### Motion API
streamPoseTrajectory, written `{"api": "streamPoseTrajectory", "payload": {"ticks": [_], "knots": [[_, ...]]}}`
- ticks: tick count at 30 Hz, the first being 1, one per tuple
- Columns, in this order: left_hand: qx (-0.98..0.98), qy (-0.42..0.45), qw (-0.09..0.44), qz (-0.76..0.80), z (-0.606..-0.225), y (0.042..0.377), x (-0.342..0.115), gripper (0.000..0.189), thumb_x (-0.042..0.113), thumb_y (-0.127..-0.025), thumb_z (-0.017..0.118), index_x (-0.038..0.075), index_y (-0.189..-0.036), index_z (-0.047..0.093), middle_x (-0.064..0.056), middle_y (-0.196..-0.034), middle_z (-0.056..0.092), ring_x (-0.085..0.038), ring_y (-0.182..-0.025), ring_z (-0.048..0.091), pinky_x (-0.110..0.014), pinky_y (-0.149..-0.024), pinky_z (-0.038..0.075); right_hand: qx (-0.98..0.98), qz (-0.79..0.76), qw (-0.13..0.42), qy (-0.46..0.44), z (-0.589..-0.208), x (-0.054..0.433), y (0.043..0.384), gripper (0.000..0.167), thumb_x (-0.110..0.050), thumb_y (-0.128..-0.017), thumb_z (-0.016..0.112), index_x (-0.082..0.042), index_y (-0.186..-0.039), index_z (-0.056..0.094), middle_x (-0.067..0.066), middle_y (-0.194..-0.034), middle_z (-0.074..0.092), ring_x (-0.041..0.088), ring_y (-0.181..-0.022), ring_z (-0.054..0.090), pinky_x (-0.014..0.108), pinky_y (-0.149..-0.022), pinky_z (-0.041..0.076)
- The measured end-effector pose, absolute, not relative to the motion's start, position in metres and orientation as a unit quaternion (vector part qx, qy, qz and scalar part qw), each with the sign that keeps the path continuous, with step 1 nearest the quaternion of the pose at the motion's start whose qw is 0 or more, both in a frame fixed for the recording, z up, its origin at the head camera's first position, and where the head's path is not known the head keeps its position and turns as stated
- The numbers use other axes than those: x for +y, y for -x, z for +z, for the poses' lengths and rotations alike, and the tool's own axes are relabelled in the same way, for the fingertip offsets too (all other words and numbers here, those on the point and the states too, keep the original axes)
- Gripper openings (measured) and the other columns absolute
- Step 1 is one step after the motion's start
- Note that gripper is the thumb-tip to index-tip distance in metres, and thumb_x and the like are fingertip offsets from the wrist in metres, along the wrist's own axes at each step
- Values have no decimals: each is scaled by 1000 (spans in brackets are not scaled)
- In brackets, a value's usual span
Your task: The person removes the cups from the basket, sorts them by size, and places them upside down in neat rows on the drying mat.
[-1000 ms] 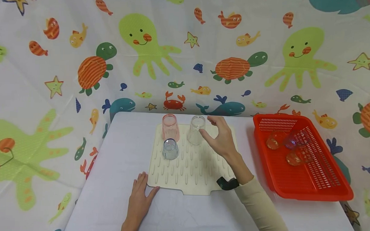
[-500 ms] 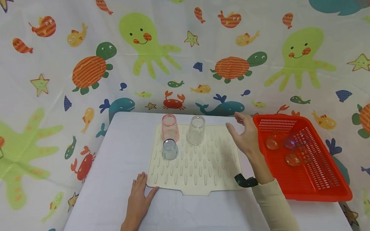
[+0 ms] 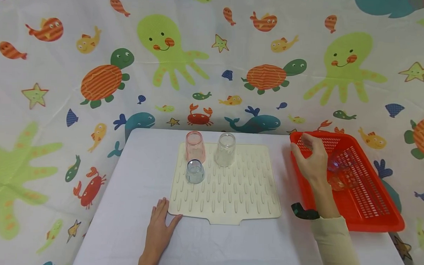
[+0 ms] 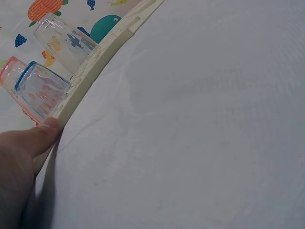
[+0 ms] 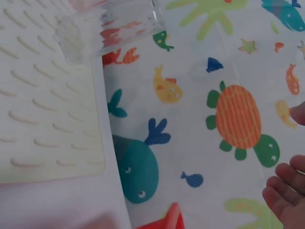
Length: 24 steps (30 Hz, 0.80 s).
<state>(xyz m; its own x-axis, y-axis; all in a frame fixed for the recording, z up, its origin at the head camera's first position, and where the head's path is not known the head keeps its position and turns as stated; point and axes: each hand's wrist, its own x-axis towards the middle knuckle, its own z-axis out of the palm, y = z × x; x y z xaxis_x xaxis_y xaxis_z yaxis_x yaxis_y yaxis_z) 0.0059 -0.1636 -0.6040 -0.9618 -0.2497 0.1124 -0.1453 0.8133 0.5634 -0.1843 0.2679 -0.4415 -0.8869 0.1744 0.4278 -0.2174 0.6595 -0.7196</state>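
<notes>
My right hand (image 3: 312, 159) is over the left part of the red plastic basket (image 3: 351, 209), its thumb and fingers apart and holding nothing. In the basket lie a purplish glass (image 3: 333, 165) and a clear glass (image 3: 337, 180); my hand hides another. My left hand (image 3: 158, 228) rests on the table at the front left corner of the cream ridged drying mat (image 3: 231, 191), its thumb (image 4: 46, 126) touching the edge. Upright on the mat stand a tall pink glass (image 3: 194, 149), a tall clear glass (image 3: 225, 151) and a short blue-rimmed glass (image 3: 195, 173).
A white cloth (image 3: 208, 249) covers the table. Behind it hangs a curtain (image 3: 220, 105) printed with sea animals. The basket's perforated right wall (image 3: 362, 184) runs near the table's right side. A dark wrist strap piece (image 3: 304, 212) juts out beside my right wrist.
My right hand has moved right, away from the tall clear glass, across the mat to over the basket. My left hand and the glasses on the mat have stayed put.
</notes>
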Motion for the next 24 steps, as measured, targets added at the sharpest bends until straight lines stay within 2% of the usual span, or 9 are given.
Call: {"api": "streamPoseTrajectory", "payload": {"ticks": [3, 5, 6, 8, 10, 13, 17, 21, 24], "knots": [[-949, -102, 104, -280, -605, -7, -164, 84, 42, -83, 80, -5, -145, 47, -20, -155, 45, -39, -146, 39, -41, -130, 20, -880, 412, 236, 2, -443, 278, 181, 53, -30, -93, 71, -7, -138, 55, 12, -138, 60, 30, -121, 59, 56, -109, 51], [-949, -102, 105, -281, -605, -7, -164, 83, 42, -83, 80, -5, -145, 47, -20, -155, 45, -39, -146, 39, -40, -131, 19, -881, 411, 233, 12, -444, 285, 179, 53, -31, -94, 70, -8, -139, 54, 11, -139, 59, 29, -121, 58, 51, -111, 51], [-948, -101, 105, -283, -605, -7, -164, 84, 42, -83, 80, -5, -145, 47, -20, -155, 45, -39, -146, 38, -40, -131, 19, -881, 410, 234, 14, -444, 288, 178, 53, -30, -94, 70, -7, -139, 54, 12, -139, 59, 30, -121, 58, 47, -111, 51], [-948, -101, 101, -286, -605, -7, -164, 84, 42, -84, 79, -5, -145, 47, -20, -155, 44, -39, -147, 37, -41, -131, 19, -880, 411, 235, 20, -445, 295, 176, 52, -29, -95, 70, -6, -139, 54, 13, -137, 59, 30, -120, 57, 31, -111, 50], [-947, -100, 96, -289, -604, -7, -164, 84, 42, -84, 79, -5, -146, 46, -20, -156, 43, -39, -148, 36, -42, -131, 19, -880, 411, 239, 25, -444, 302, 174, 52, -28, -95, 69, -5, -139, 54, 15, -136, 59, 31, -120, 57, 15, -106, 47], [-948, -100, 93, -288, -604, -7, -164, 85, 43, -84, 79, -5, -146, 46, -20, -156, 43, -39, -148, 36, -44, -130, 21, -877, 412, 242, 40, -444, 313, 171, 52, -29, -95, 69, -4, -139, 54, 16, -134, 59, 32, -120, 57, 3, -98, 42], [-949, -100, 90, -287, -604, -6, -164, 84, 43, -85, 78, -5, -146, 46, -20, -156, 43, -39, -148, 36, -45, -130, 21, -881, 402, 238, 79, -445, 331, 168, 53, -33, -96, 67, -6, -140, 54, 14, -134, 59, 28, -119, 57, 6, -97, 45], [-949, -99, 94, -285, -604, -7, -164, 83, 42, -85, 79, -5, -145, 46, -20, -156, 44, -38, -148, 36, -45, -129, 22, -885, 392, 218, 128, -449, 349, 167, 55, -36, -97, 64, -10, -144, 51, 13, -139, 56, 26, -123, 53, 22, -109, 48], [-949, -98, 105, -279, -606, -7, -164, 82, 41, -84, 80, -5, -144, 48, -20, -154, 45, -38, -146, 38, -42, -130, 21, -884, 394, 195, 160, -452, 363, 165, 58, -38, -98, 61, -12, -147, 47, 12, -145, 53, 29, -128, 49, 37, -116, 46]]}}
